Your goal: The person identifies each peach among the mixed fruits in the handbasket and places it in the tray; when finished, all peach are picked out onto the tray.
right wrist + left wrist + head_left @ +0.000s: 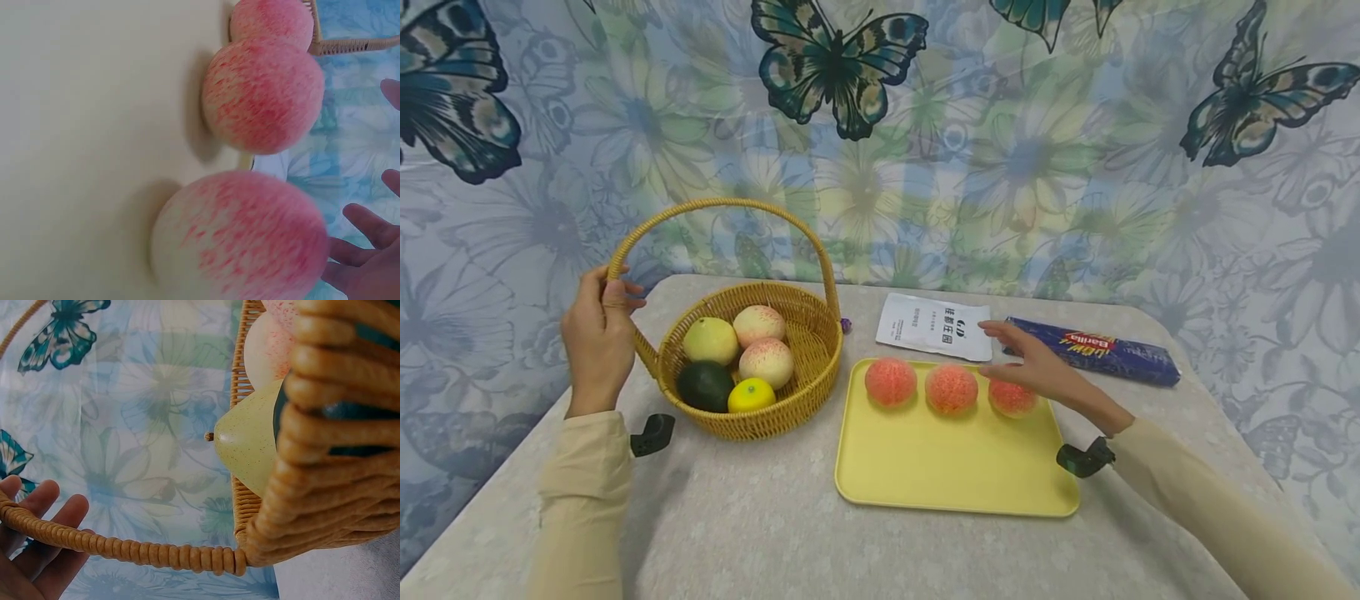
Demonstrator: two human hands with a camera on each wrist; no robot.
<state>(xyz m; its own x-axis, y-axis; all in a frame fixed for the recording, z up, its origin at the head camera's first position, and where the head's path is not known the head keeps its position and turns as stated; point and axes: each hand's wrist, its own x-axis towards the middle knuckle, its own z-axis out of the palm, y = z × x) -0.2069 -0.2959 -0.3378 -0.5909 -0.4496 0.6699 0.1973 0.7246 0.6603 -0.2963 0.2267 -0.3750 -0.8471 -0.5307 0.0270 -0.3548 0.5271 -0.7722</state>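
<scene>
My left hand (598,337) holds the left side of the wicker basket's handle (156,550). In the left wrist view its fingers lie behind the handle. The basket (808,400) contains a yellow-green pear (711,341), two pale peaches (766,363), a dark green fruit (704,386) and a small yellow fruit (752,396). Three pinkish-red peaches stand in a row on a yellow tray (955,475): left (891,382), middle (951,389) and right (1011,398). Over the right peach my right hand (1037,362) hovers with fingers spread, partly hiding it; nothing is gripped.
Behind the tray lies a white printed packet (932,327). A dark blue Barilla package (1093,352) is to its right, behind my right hand. A butterfly-patterned cloth (880,208) hangs behind the pale-covered table (737,517).
</scene>
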